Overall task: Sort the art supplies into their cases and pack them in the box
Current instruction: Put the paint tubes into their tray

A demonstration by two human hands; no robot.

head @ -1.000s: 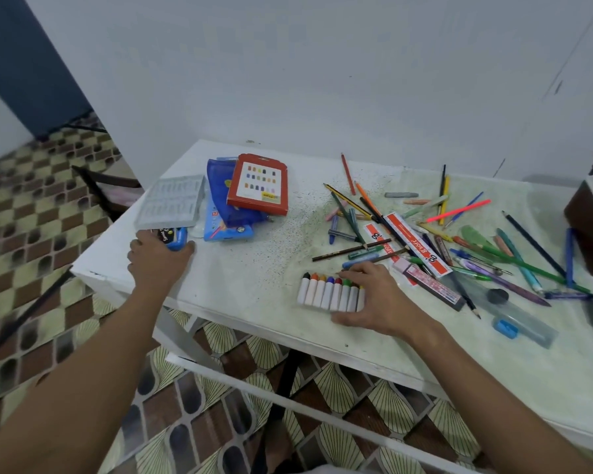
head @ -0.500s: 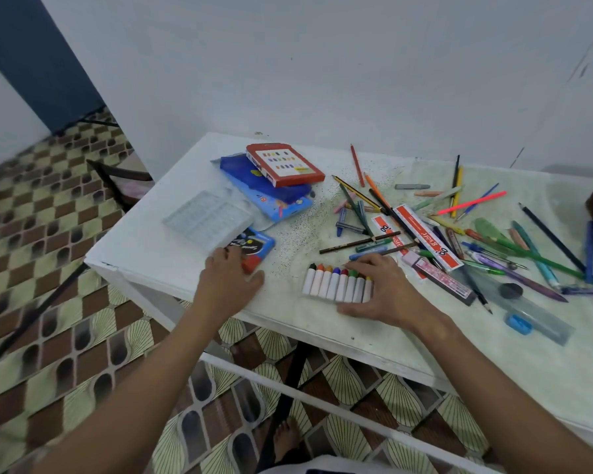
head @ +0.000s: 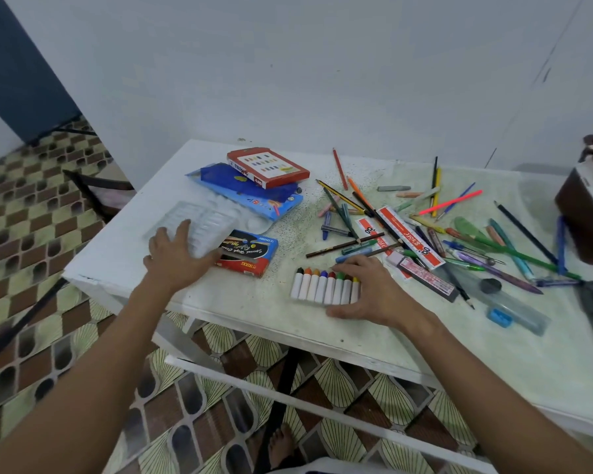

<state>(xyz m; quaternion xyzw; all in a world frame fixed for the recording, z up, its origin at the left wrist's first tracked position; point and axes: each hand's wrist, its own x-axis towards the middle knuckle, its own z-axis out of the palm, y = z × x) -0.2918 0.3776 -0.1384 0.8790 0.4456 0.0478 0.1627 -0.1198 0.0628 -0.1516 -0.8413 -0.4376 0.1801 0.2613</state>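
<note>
Nearest, the right hand [head: 374, 295] lies flat and relaxed on the speckled pale-green counter [head: 254, 313], fingers straight, cupping the end of a tight row of crayons [head: 326, 285], white-wrapped cylinders with coloured tips. It grips nothing. Bare counter runs from this hand to the chipped front edge. The left hand [head: 172, 258] is spread open, fingertips pressing on a clear ridged plastic tray [head: 199, 224]; its thumb touches a glossy black-and-red crayon box [head: 247, 253] just beside. Beyond both hands lie a blue case [head: 250, 195] under a flat red box [head: 267, 167], and a loose scatter of pencils [head: 425, 230]. A brown box [head: 586, 203] sits far right.
</note>
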